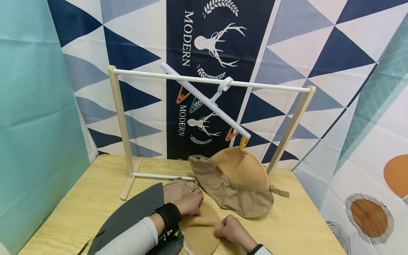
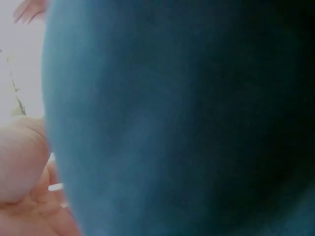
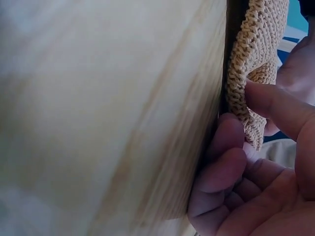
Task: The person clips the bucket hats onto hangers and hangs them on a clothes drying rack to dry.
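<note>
A tan sun hat (image 1: 202, 233) with a knitted crown lies on the table in front of me. My left hand (image 1: 190, 202) bends over its far side and grips the fabric, which creases beside the thumb. My right hand (image 1: 234, 230) pinches the near right edge of the knit, and in the right wrist view the thumb presses the knitted edge (image 3: 253, 64) against curled fingers. Under my left forearm lies a dark grey hat (image 1: 130, 212); a blurred dark surface (image 2: 147, 118) hides most of the left wrist view, leaving part of my left hand (image 2: 29, 172) at its edge.
A wooden rack (image 1: 121, 120) with a white top rod (image 1: 143, 73) stands across the table (image 1: 296, 226). From the rod a pale hanger (image 1: 204, 99) hangs tilted, with several clips. Its yellow clip (image 1: 243, 142) holds another tan hat (image 1: 242, 170), whose brim reaches the table.
</note>
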`<state>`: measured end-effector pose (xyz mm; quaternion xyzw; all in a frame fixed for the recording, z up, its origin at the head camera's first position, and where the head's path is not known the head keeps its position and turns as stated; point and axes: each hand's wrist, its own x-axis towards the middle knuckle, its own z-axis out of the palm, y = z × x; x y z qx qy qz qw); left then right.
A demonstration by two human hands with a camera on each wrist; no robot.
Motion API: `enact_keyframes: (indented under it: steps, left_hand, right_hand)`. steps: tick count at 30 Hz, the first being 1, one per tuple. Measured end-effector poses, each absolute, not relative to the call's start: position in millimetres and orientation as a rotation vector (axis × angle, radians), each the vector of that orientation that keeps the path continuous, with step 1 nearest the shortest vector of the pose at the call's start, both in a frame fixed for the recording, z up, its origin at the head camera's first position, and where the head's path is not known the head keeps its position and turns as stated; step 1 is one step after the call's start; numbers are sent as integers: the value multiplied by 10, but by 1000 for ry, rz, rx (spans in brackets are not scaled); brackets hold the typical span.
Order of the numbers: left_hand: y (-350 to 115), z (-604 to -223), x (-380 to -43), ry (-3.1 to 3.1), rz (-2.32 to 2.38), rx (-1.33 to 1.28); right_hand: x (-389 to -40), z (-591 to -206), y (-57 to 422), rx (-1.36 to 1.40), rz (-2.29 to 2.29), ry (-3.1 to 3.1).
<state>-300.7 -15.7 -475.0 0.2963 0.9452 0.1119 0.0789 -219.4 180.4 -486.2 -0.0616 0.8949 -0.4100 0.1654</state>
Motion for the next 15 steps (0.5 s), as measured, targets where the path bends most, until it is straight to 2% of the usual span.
enact_keyframes:
  steps: [15]
  left_hand:
    - [-143, -4786, -3001, 2826, 354, 849]
  right_hand:
    - [-2179, -4882, 1812, -181, -1178, 2539]
